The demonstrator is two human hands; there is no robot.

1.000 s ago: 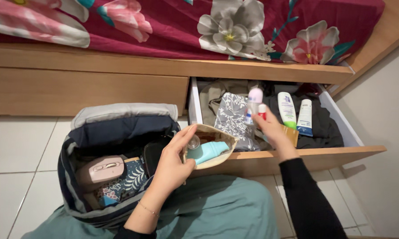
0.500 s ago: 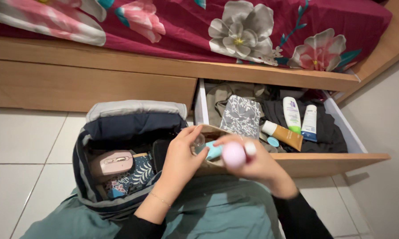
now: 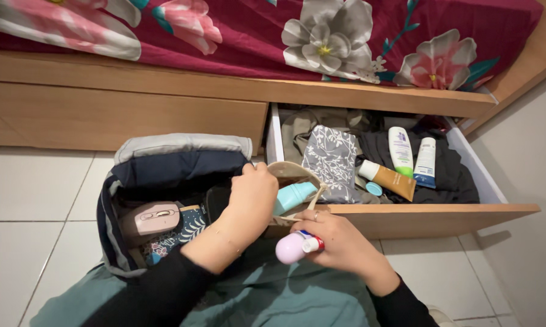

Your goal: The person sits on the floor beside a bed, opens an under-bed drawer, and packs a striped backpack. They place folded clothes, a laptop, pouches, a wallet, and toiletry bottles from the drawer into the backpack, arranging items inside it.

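Pink-capped bottle and a small red-banded one, pinched in right hand, lie crosswise just below the beige pouch, whose mouth the left hand grips open.

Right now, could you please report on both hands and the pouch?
Left hand holding small beige pouch open. Right hand gripping lilac-capped bottle and small red-and-white tube beside it. Teal bottle already inside.

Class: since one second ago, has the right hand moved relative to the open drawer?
Yes. The right hand has come out of the drawer, toward the person, below its front edge.
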